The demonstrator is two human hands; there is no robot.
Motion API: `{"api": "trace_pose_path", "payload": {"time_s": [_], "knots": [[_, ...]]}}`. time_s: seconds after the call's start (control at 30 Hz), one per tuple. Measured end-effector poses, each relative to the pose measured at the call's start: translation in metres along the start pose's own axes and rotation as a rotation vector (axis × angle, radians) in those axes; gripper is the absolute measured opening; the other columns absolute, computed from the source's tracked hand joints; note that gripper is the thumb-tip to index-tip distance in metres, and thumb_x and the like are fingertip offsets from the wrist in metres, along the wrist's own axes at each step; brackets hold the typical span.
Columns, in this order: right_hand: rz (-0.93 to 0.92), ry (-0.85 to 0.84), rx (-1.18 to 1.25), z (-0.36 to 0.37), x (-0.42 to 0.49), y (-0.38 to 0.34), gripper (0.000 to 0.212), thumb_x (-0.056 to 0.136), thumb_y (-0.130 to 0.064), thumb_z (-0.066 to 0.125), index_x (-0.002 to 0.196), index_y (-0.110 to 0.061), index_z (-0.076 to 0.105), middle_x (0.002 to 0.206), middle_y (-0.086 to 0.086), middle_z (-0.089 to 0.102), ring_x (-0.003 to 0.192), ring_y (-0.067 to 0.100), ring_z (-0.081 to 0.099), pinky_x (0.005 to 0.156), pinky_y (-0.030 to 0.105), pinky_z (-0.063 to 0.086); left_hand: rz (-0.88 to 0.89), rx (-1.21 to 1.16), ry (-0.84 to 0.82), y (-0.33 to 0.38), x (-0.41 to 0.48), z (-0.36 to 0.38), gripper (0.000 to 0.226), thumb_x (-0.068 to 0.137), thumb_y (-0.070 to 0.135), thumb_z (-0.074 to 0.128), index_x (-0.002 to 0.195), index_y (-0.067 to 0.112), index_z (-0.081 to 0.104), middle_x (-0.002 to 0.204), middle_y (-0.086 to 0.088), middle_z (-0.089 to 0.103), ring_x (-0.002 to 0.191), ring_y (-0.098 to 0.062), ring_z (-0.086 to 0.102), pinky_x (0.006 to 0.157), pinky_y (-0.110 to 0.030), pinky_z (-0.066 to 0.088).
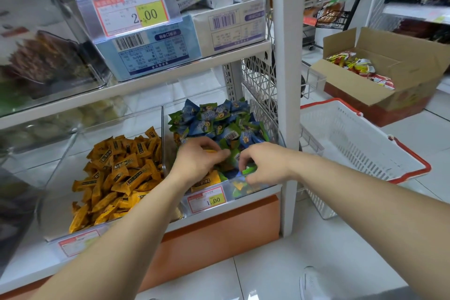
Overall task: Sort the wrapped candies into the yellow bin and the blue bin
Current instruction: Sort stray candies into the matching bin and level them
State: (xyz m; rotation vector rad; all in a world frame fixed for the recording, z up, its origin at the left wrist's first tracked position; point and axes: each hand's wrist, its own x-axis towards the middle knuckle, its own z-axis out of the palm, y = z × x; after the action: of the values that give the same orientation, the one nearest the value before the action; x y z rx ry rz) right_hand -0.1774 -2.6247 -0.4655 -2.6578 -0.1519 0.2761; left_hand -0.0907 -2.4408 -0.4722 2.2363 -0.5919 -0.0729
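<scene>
Shop shelving, white tile floor. Bottom shelf has two clear bins side by side: yellow bin [62, 168] on the left and blue bin [273, 119] on the right, sharing a divider wall.

- Both hands are in the near end of the blue bin.
- left hand [197, 160]: fingers curled, tips closed on a yellow candy [210, 151] that is mostly hidden under the fingers.
- right hand [263, 165]: fingers curled down, pinching a green candy [248, 169], long axis roughly left-right.
- Key relation: the yellow bin lies directly left of the left hand, just over the divider. That hand is nearer, so the carry should be short and leftward. The divider must be cleared, so lift first.
- Another stray orange-yellow candy [207, 180] lies by the left wrist at the near-left of the blue bin, long axis left-right. Likely the next pick.
- The green candy looks to belong where it is.
- The yellow pile [121, 168] fills the right half of its bin, so there is room to drop.

Around: price tag [209, 199] on the blue bin's front, white post [288, 80] to the right, white basket [353, 143] beyond it on the floor, cardboard box [389, 75] farther right. None of these is in the path.
</scene>
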Motion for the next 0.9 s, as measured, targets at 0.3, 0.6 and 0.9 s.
{"api": "trace_pose_path", "payload": {"time_s": [0.3, 0.6, 0.9], "knots": [[-0.015, 0.321, -0.125, 0.005, 0.003, -0.034, 0.057, 0.085, -0.057, 0.056, 0.137, -0.034, 0.052, 0.132, -0.005, 0.062, 0.12, 0.02, 0.057, 0.081, 0.036, 0.049, -0.262, -0.514, 0.173, 0.009, 0.014, -0.007, 0.006, 0.08, 0.03, 0.079, 0.077, 0.025, 0.076, 0.076, 0.008, 0.074, 0.076, -0.013, 0.07, 0.064, -0.025, 0.052], [-0.012, 0.384, 0.371, 0.013, 0.022, -0.059, 0.036, 0.08, -0.046, 0.078, 0.103, -0.021, 0.066, 0.085, -0.004, 0.068, 0.079, 0.012, 0.063, 0.067, 0.03, 0.051, -0.426, -0.913, 0.182, 0.012, 0.008, -0.017, 0.025, 0.079, 0.024, 0.081, 0.101, 0.012, 0.075, 0.087, -0.011, 0.074, 0.079, -0.03, 0.072, 0.068, -0.037, 0.057], [-0.009, 0.326, 0.421, 0.004, 0.026, -0.051, 0.038, 0.062, -0.041, 0.092, 0.082, -0.027, 0.063, 0.069, -0.006, 0.067, 0.056, 0.0, 0.06, 0.049, 0.016, 0.043, -0.21, -0.471, 0.277, 0.02, -0.002, -0.033, 0.022, 0.078, 0.03, 0.083, 0.094, 0.03, 0.067, 0.096, -0.007, 0.072, 0.083, -0.021, 0.068, 0.075, -0.038, 0.056]]}}
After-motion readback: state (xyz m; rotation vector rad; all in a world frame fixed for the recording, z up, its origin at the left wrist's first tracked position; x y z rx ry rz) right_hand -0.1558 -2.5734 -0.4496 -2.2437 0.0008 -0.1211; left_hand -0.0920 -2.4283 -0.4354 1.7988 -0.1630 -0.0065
